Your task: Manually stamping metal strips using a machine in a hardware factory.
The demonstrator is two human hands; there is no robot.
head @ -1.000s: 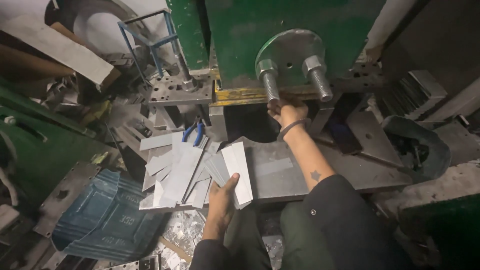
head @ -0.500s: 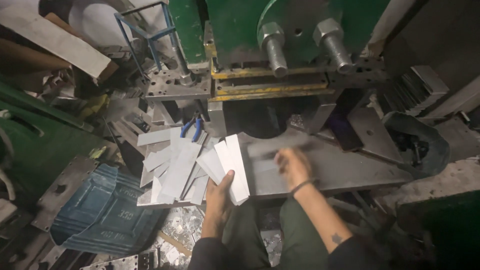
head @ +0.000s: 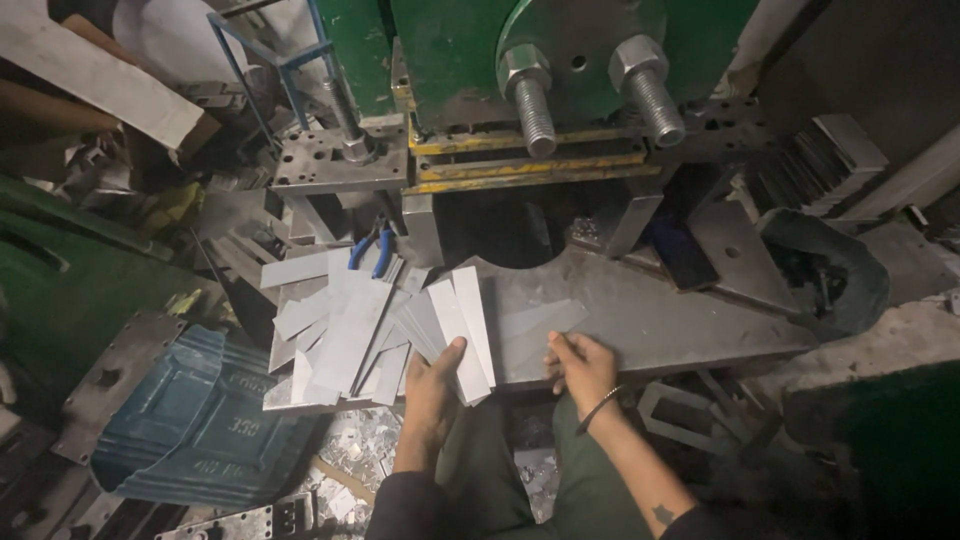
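The left hand (head: pixel 432 385) pinches a small fan of flat grey metal strips (head: pixel 462 330) at their near ends, thumb on top, on the press bed (head: pixel 680 320) just in front of the green press. The right hand (head: pixel 580 368) rests fingertips on a single strip (head: pixel 535 322) beside them, fingers curled, not clamped. They look thin, stiff, light and sharp-edged, best pinched by the flat faces near an end.
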